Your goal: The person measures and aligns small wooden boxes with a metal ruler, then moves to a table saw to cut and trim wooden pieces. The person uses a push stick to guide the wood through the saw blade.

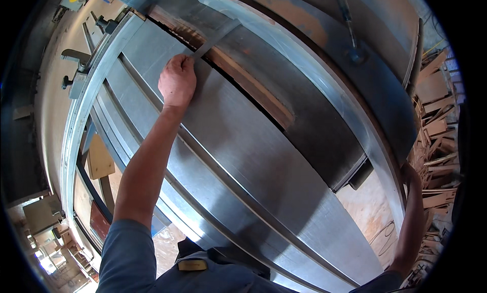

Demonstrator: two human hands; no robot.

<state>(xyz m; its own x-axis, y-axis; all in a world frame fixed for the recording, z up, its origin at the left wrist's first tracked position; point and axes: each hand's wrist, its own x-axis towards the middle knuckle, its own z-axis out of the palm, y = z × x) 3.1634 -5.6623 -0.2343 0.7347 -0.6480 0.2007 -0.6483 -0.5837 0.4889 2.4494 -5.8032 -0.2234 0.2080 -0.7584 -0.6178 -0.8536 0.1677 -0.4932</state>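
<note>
The counter point(218, 110) is a grey, bare-metal surface, scuffed and partly shadowed, with long grooves point(186, 137) along its length. A wooden strip point(248, 85) is set beside a narrow dark gap. Across that gap lies a flat metal strip point(219, 37), its near end at the left hand point(176, 85). Beyond, a long metal fence point(324, 74) stands lengthwise.

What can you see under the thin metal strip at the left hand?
The thin metal strip crosses over the wooden piece and grey metal tabletop. Directly beneath it, their surface is covered; the left hand hides its near end.
</note>
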